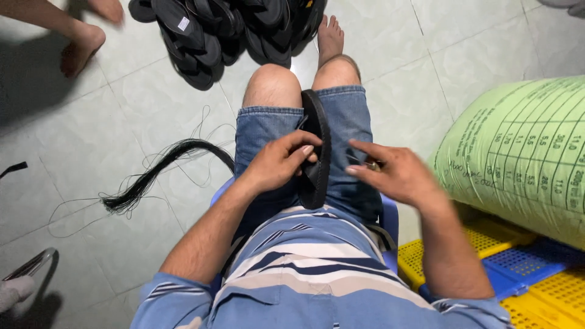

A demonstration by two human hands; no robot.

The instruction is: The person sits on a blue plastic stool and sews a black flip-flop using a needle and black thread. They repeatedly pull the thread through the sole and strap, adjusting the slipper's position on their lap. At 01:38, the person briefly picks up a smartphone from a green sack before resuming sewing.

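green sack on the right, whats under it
The green sack rests on yellow and blue plastic crates. Only their front parts show; the sack and the right forearm cover the rest.

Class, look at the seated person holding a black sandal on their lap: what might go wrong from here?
The black sandal stands on edge, pinched only by the left hand; it might slip off the lap. The loose thread bundle trails across the floor near bare feet and might snag or tangle.
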